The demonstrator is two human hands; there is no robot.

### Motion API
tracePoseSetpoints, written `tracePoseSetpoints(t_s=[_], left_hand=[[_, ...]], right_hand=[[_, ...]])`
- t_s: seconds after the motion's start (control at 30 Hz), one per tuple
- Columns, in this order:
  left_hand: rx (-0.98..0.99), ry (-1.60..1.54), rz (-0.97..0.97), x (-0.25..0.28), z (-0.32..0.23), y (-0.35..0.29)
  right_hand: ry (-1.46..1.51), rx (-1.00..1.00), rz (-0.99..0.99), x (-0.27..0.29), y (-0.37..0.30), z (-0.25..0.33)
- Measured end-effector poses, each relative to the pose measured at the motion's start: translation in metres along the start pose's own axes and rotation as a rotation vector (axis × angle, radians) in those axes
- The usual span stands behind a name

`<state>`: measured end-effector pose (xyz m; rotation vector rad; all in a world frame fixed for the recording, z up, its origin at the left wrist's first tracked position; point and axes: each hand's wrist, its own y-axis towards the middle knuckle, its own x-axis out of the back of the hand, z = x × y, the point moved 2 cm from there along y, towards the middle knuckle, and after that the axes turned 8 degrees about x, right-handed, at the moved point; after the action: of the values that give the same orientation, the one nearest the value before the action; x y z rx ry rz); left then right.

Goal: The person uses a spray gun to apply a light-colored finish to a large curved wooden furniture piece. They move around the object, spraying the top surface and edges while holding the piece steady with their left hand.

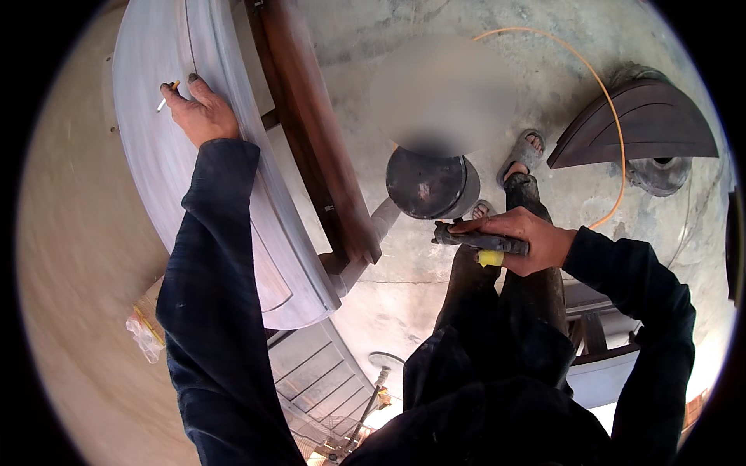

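My left hand (pixel 203 115) lies on a curved, grey-white wooden panel (pixel 167 167) at the left, with a cigarette (pixel 162 104) pinched between its fingers. In front of my legs, my right hand (pixel 531 237) is closed around a dark tool shaped like a spray gun (pixel 482 241), with a yellow piece (pixel 490 258) beneath it. Just beyond the tool's front end is a round black container (pixel 427 183); I cannot tell whether the two are joined. A blurred patch hides its far side.
An orange hose (pixel 604 87) curves over the concrete floor (pixel 342 46) toward my right forearm. At the right, a dark half-round panel (pixel 641 128) rests on a round base (pixel 658 175). A reddish-brown beam (pixel 311 116) runs beside the grey panel. Slatted panels (pixel 322 373) stand lower left.
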<state>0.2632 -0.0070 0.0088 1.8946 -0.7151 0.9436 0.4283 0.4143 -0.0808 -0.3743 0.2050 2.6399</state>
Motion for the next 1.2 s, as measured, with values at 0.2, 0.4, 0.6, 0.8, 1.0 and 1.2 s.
tracePoseSetpoints(t_s=[0.2,0.4,0.6,0.8,1.0,1.2], left_hand=[[0.023,-0.040,0.055,0.000,0.002,-0.004],[0.015,-0.062,0.062,0.002,-0.001,-0.003],[-0.042,-0.063,0.007,-0.001,0.006,0.000],[-0.028,-0.015,-0.003,-0.001,0.001,0.001],[-0.048,-0.032,0.004,-0.002,0.006,0.003],[-0.053,-0.067,-0.007,-0.005,0.008,0.002]], right_hand=[[-0.186,0.189,-0.144,0.042,0.040,0.004],[-0.221,0.152,-0.239,0.065,0.067,0.008],[-0.181,0.093,-0.126,0.037,0.038,-0.003],[-0.132,0.070,-0.059,-0.004,-0.016,-0.014],[0.017,-0.050,0.036,-0.034,-0.048,-0.009],[-0.080,0.016,-0.013,-0.041,-0.039,-0.004]])
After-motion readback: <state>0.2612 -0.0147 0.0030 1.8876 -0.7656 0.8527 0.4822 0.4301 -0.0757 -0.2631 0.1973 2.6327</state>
